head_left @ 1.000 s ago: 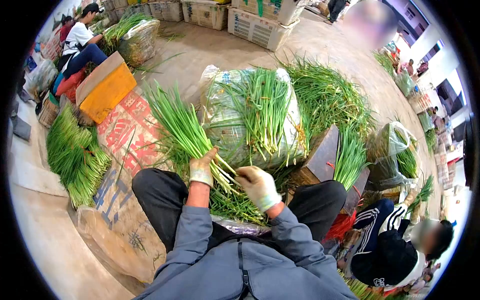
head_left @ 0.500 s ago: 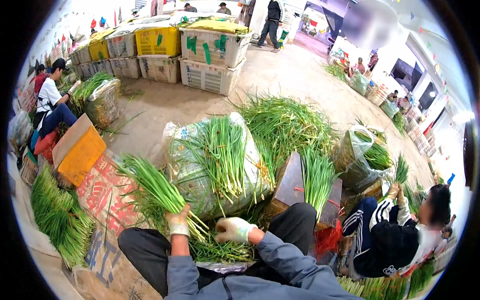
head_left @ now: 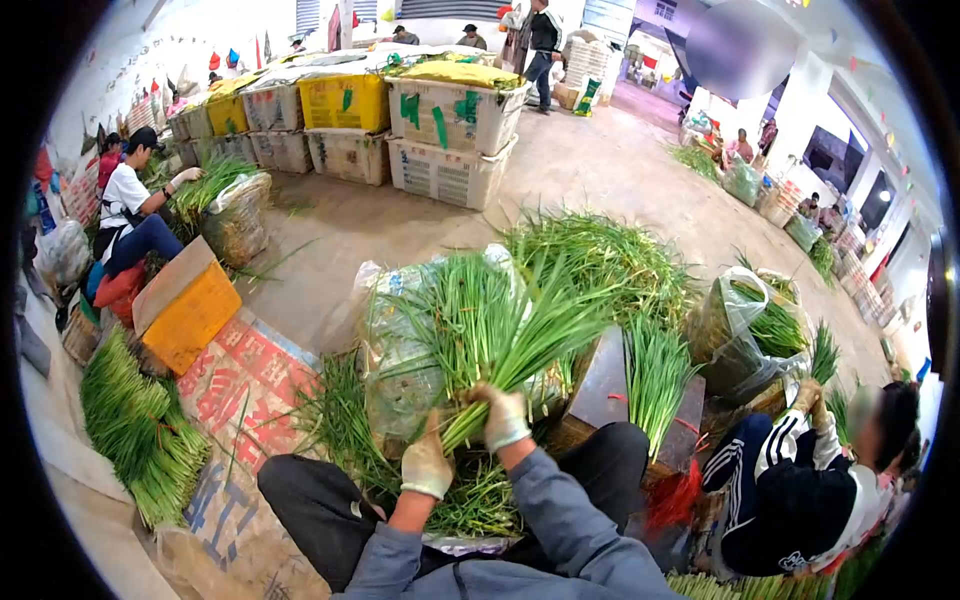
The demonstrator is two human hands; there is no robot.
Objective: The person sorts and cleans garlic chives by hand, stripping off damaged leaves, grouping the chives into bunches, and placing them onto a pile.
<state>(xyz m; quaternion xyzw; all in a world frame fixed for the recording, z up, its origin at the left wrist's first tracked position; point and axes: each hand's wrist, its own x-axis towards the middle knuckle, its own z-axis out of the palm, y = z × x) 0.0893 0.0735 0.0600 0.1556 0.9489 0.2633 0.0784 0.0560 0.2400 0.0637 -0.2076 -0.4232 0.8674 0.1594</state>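
A loose bunch of green chives (head_left: 540,340) is held in front of me, its leaves fanning up to the right and its pale stems pointing down left. My right hand (head_left: 503,418), in a whitish glove, is closed around the stems. At the stem ends, my left hand (head_left: 427,466), also gloved, is closed against them; its fingertips are partly hidden. Just beyond lies a pile of chives (head_left: 465,310) on a plastic-wrapped bundle (head_left: 395,350). Loose greens (head_left: 480,500) fill the space between my knees.
To the right, a tied bunch (head_left: 655,385) rests on a dark box (head_left: 597,385) beside a plastic bag of greens (head_left: 750,335). Chives (head_left: 135,430) are stacked at left near an orange box (head_left: 195,315). Co-workers sit left and right; crates (head_left: 450,175) stand behind.
The bunch has passed from my left hand to my right and swung from pointing up left to up right. My left hand has moved to the stem ends. The view has shifted slightly.
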